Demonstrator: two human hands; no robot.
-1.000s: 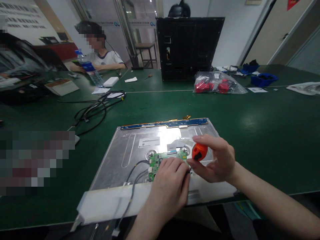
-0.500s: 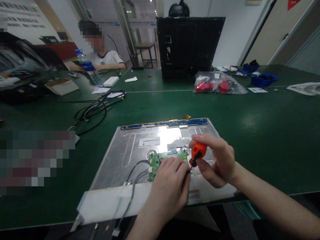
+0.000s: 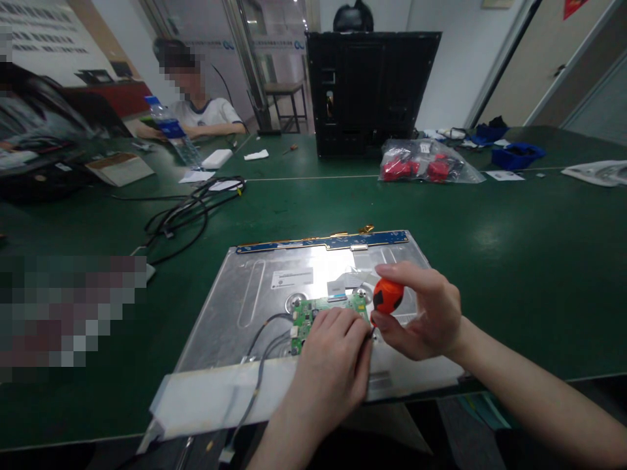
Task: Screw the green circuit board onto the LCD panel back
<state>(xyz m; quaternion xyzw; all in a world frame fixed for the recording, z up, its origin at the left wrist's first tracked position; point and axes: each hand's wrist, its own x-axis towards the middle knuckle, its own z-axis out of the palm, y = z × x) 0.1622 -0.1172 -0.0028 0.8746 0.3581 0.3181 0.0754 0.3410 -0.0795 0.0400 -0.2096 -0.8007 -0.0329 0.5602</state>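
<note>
A silver display panel (image 3: 255, 307) lies back-up on the green table (image 3: 514, 261), with a blue strip board (image 3: 323, 242) along its far edge. A small green circuit board (image 3: 313, 310) sits near the panel's middle. My left hand (image 3: 333, 359) rests on this board with fingers curled down, pressing on it. My right hand (image 3: 424, 313) grips the orange and black handle of a screwdriver (image 3: 388, 297), held upright with its tip hidden between my hands. Grey wires (image 3: 264, 339) run from the board toward me.
A black monitor shell (image 3: 372, 91) stands at the back. A plastic bag of red parts (image 3: 426, 163), blue trays (image 3: 516, 155), a tangle of black cables (image 3: 196, 205), a water bottle (image 3: 174, 134) and a seated person (image 3: 196, 98) lie beyond the panel.
The screwdriver handle has turned in my right hand's fingers, tilting at half a second ago and standing upright again now. My left hand stayed on the circuit board.
</note>
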